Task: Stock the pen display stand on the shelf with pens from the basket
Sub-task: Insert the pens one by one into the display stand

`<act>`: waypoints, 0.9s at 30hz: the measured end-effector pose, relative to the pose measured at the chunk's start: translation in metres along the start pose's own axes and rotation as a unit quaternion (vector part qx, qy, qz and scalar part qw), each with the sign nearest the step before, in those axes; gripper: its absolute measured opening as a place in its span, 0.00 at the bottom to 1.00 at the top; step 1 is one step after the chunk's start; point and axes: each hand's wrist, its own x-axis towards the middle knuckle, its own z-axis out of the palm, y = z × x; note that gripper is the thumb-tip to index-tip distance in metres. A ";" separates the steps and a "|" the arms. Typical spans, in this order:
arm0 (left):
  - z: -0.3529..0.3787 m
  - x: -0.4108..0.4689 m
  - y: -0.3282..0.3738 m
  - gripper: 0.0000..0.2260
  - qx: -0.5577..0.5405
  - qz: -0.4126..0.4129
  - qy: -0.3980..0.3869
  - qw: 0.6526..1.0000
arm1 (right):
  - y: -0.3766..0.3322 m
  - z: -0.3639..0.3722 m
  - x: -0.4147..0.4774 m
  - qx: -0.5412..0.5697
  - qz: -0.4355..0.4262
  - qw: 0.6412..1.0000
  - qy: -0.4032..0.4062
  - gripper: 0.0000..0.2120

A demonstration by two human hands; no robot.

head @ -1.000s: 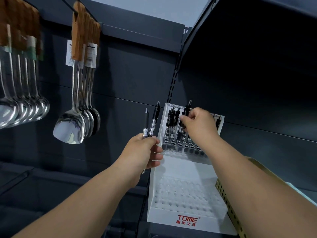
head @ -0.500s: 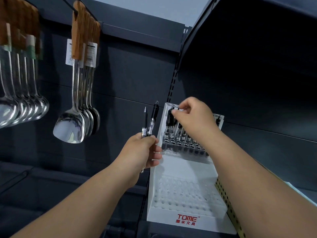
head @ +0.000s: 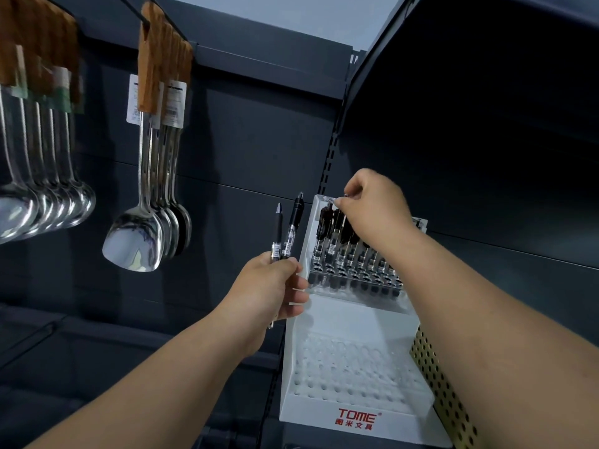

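Note:
The white pen display stand (head: 350, 322), marked TOME, stands on the shelf at lower centre. Its upper back tier holds a row of several black-and-clear pens (head: 340, 251); the lower tier (head: 353, 374) shows only bare holes. My right hand (head: 376, 205) hovers over the left end of that back row, fingertips pinched on the top of a pen there. My left hand (head: 272, 290) is just left of the stand, shut on two black pens (head: 293, 222) that point upward. The basket is out of view.
Steel spatulas with wooden handles (head: 136, 241) and a group of ladles (head: 42, 209) hang from hooks at left. A perforated yellowish panel (head: 444, 393) stands against the stand's right side. A dark shelf (head: 486, 59) overhangs above right.
My right hand has risen and shifted left along the back row, from its middle to its left end. My left hand has kept its two pens almost still.

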 end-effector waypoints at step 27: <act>0.014 -0.013 -0.001 0.08 0.052 0.024 -0.062 0.996 | -0.011 -0.019 -0.061 0.336 0.210 0.889 -0.229 0.06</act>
